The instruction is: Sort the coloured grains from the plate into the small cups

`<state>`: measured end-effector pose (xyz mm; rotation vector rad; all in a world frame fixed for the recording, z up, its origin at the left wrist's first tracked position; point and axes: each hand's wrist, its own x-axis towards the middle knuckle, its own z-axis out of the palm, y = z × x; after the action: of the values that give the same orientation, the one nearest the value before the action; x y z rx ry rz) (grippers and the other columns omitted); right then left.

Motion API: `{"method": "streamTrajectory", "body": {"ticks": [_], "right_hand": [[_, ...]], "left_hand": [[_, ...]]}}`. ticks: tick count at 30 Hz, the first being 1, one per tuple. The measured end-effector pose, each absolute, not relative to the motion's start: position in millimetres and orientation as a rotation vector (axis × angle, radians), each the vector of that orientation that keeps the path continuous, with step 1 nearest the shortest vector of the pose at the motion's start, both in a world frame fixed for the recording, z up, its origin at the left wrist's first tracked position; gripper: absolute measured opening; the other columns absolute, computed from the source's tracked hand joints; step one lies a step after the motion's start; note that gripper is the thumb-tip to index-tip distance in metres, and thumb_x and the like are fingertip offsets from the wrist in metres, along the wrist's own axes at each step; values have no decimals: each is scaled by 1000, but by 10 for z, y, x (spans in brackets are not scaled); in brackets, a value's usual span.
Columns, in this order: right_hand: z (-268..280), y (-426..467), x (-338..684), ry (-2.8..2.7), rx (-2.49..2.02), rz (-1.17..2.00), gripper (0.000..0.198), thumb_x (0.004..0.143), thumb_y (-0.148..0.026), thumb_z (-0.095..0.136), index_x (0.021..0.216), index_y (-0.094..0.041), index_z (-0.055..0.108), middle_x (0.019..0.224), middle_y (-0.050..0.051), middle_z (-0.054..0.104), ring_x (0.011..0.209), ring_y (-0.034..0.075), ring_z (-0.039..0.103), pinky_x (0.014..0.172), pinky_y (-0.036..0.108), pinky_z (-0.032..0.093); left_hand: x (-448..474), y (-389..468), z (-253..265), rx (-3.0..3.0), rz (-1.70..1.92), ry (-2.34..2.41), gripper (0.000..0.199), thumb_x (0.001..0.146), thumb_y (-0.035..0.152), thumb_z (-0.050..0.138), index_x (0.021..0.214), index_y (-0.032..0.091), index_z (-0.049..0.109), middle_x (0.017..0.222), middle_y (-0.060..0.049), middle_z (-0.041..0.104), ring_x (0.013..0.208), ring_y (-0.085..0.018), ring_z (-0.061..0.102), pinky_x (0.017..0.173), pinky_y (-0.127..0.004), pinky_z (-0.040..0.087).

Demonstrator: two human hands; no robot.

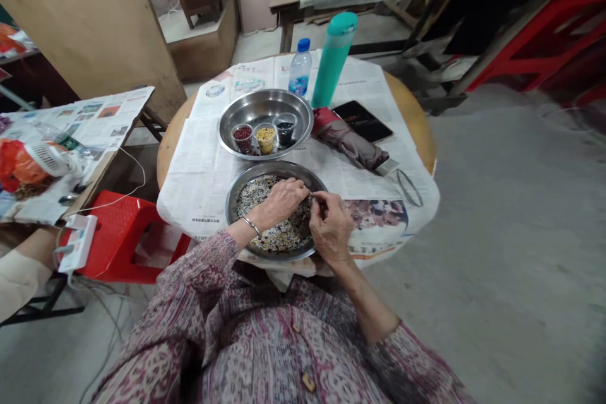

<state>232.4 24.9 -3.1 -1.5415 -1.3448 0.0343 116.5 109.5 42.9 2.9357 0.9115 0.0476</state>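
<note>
A round steel basin stands before me on the newspaper-covered table, holding a mix of white grains and dark and yellow beans. Over its middle is my left hand, a bangle at the wrist, fingers bent and drawn together. My right hand is pinched at the basin's right rim, its fingertips meeting those of the left. Whatever lies between the fingertips is too small to name. Behind, a second steel basin holds clear cups of dark red beans, yellow kernels and black beans.
Beyond the basins stand a water bottle and a green tumbler. A folded umbrella and a dark tablet lie to the right. At left are a red stool, a power strip and another person's arm.
</note>
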Motion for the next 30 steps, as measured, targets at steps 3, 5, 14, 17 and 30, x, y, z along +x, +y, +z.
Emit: {"method": "streamTrajectory", "body": {"ticks": [3, 5, 14, 17, 30], "right_hand": [[-33, 249, 2320, -1341, -1537, 23, 16, 95, -25, 49, 99, -20, 63, 88, 6, 68, 81, 20, 65, 76, 33, 52], [-35, 246, 2321, -1347, -1532, 16, 16, 94, -24, 49, 99, -21, 63, 88, 6, 68, 80, 20, 65, 75, 33, 52], [-59, 243, 2350, -1414, -1487, 13, 14, 92, -20, 50, 95, -19, 64, 89, 7, 69, 81, 19, 64, 76, 32, 51], [-43, 242, 2350, -1450, -1509, 29, 14, 92, -21, 50, 93, -19, 64, 88, 6, 69, 81, 19, 63, 77, 33, 50], [175, 526, 2323, -1935, -1700, 171, 24, 91, -20, 49, 100, -20, 72, 100, 8, 73, 93, 22, 65, 81, 32, 47]], "left_hand": [[1127, 1097, 413, 2879, 96, 956, 20, 95, 6, 47, 102, 12, 65, 103, -9, 67, 101, -20, 62, 92, -32, 49], [1056, 1073, 412, 2826, 189, 980, 18, 96, 10, 48, 102, 14, 64, 102, -8, 68, 101, -19, 62, 93, -32, 49], [474, 512, 435, 2616, 540, 1287, 10, 98, 17, 53, 97, 19, 63, 94, -3, 68, 95, -17, 64, 93, -32, 52], [349, 323, 371, 2563, 622, 1335, 9, 97, 15, 54, 96, 19, 61, 92, -2, 67, 94, -16, 63, 93, -32, 52], [358, 195, 280, 2473, 630, 1465, 10, 90, 11, 61, 89, 21, 61, 89, 0, 69, 87, -15, 64, 82, -27, 50]]}}
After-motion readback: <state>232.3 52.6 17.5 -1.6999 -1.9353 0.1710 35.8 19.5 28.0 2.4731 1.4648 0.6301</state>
